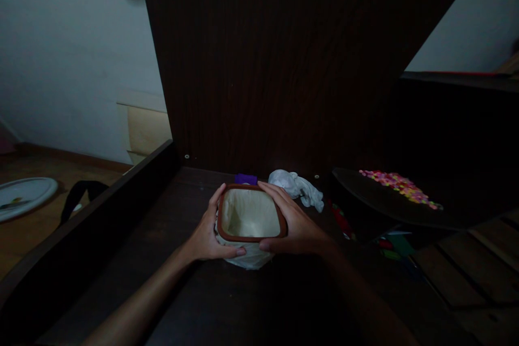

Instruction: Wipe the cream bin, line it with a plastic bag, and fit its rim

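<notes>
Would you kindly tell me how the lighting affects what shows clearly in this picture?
In the head view, it is dim throughout, the wall being the largest light area; in that same view, the panel is nearly black, while the pale-lined container and coloured pieces stand out.

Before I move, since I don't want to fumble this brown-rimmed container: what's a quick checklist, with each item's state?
1. Left hand on left of brown-rimmed container: ok.
2. Right hand on its right: ok.
3. Container uncovered at top: ok.
4. Container seated on dark surface: cannot tell, underside hidden.
5. Crumpled white bag clear of right hand: cannot tell, they overlap in view.
6. Multicoloured pieces apart from both hands: ok.
</notes>
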### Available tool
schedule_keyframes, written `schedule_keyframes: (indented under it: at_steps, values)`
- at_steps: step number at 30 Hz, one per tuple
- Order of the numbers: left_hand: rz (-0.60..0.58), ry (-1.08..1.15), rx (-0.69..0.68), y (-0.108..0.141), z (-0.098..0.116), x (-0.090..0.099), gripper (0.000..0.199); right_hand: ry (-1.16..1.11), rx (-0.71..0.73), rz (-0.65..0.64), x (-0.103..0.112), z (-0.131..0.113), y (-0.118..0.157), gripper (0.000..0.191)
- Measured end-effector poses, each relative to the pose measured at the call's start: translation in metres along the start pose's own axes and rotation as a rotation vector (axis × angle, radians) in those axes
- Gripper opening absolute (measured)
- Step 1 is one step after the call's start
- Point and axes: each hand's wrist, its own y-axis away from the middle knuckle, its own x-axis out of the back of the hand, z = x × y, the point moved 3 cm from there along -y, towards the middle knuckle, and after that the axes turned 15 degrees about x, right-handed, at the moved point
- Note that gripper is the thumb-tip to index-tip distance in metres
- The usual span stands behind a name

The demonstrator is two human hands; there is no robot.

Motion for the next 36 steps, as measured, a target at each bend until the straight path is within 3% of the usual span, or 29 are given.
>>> schedule_keyframes:
  at_steps: [14, 21, 30, 36]
  values:
    - [-0.011, 0.025, -0.029, -0.001, -0.002, 0.0, 0.122, -0.058, -0.034, -0.077, 0.001, 0.002, 0.002, 0.119]
    - [-0.026, 0.043, -0.015, -0.001, 0.002, -0.001, 0.118, -0.065, -0.047, -0.057, -0.002, 0.002, 0.005, 0.095]
    - [-0.111, 0.162, 0.089, -0.002, 0.015, 0.001, 0.15, 0.013, -0.067, -0.06, -0.004, 0.006, 0.003, 0.094]
    - [-0.129, 0.268, 0.091, -0.002, 0.021, 0.003, 0.122, 0.052, -0.079, -0.076, -0.005, 0.006, 0.003, 0.097]
